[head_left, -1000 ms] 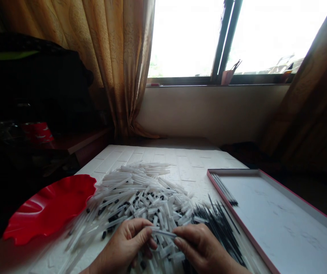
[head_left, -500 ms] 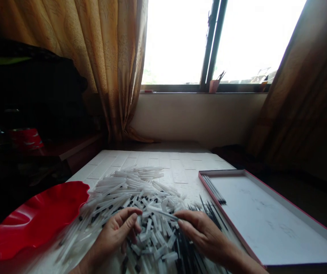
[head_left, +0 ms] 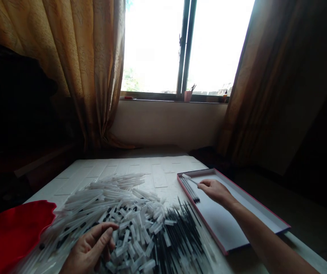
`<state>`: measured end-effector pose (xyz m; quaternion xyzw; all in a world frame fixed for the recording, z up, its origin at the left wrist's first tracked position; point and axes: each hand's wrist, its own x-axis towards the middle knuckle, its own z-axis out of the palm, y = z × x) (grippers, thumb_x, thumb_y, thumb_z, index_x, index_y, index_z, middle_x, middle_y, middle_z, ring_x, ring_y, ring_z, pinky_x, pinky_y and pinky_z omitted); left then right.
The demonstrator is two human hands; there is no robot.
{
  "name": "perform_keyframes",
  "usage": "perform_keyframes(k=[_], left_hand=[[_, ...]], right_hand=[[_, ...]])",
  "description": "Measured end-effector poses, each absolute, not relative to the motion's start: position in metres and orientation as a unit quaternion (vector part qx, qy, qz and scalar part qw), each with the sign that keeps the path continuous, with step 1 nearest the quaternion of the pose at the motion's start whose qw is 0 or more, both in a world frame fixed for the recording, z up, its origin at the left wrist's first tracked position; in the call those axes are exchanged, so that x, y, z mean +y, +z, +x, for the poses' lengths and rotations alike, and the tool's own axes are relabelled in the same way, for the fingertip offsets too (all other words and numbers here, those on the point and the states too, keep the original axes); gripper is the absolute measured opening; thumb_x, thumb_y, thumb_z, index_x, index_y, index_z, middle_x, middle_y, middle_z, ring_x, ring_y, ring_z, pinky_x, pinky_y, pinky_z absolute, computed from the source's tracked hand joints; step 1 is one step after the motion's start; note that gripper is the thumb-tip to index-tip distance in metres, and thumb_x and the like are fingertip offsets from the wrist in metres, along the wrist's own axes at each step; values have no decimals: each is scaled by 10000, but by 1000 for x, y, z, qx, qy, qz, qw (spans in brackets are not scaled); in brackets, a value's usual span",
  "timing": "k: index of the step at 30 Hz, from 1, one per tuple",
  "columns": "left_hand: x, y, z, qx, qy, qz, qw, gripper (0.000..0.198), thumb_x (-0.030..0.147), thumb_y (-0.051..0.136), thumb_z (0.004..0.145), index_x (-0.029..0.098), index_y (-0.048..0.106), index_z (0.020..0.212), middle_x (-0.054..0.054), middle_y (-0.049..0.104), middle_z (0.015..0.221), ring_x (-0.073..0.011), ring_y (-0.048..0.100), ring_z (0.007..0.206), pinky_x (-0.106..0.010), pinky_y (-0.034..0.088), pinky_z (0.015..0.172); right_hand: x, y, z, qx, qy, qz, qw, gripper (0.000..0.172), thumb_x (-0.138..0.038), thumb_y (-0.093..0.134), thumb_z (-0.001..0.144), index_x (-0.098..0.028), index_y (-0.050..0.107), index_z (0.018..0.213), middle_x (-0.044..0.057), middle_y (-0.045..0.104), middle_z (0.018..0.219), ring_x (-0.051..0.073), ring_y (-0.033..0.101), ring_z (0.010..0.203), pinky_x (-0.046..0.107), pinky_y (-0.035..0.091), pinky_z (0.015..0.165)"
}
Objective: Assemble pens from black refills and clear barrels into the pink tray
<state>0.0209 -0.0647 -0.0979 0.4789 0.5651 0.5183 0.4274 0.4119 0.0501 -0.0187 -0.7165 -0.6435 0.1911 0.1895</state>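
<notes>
My right hand (head_left: 215, 191) pinches a slim grey stick with a whitish translucent end (head_left: 191, 179) and holds it over the far left part of a shallow tray (head_left: 250, 186). Beside it, a row of similar sticks (head_left: 190, 189) with dark ends lies along the tray's left wall. My left hand (head_left: 95, 243) hovers at the near edge of a heap of short translucent sleeves (head_left: 136, 232); its fingers are loosely curled and I see nothing in them. Thin black rods (head_left: 180, 232) lie bunched between the sleeves and the tray.
Long clear tubes (head_left: 95, 198) with scattered small black pieces spread across the white tabletop (head_left: 149, 167). A red wavy-rimmed dish (head_left: 15, 228) stands at the left. Behind the table are a window, curtains (head_left: 95, 68) and a small pink cup (head_left: 188, 96) on the sill.
My right hand has carried the stick from above the sleeves to the tray at the right. My left hand stays by the heap. The view has turned right.
</notes>
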Motion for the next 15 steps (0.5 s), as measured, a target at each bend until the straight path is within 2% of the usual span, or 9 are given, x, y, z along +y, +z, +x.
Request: perform_keyframes(k=[2,5,10,15], left_hand=[[-61,-104,18,559,519,489,423,552,704,728,686,196,745,901,15,640,540,-153,604,438,-197,460,363],[-56,-112,10,549,510,508,425,561,720,719,674,201,755,886,10,651,535,-163,614,452,-226,514,423],[-51,-117,3,545,503,523,420,562,728,703,689,212,762,905,5,671,553,-170,628,481,-233,538,471],[-54,-116,4,565,487,530,403,582,743,675,688,215,769,912,-4,672,556,-187,635,479,-249,538,453]], right_hand=[[64,-25,423,-601,176,-765,152,214,-345,584,987,-172,684,1063,61,699,1081,227,670,958,387,546,837],[77,-34,426,-570,167,-796,118,265,-344,612,983,-194,629,1200,77,636,1238,227,655,1019,420,563,863],[88,-47,416,-572,153,-799,106,262,-334,601,990,-206,623,1217,84,626,1262,230,648,1041,424,558,879],[92,-55,411,-588,143,-789,103,280,-335,604,988,-197,615,1231,88,623,1265,234,647,1046,436,557,882]])
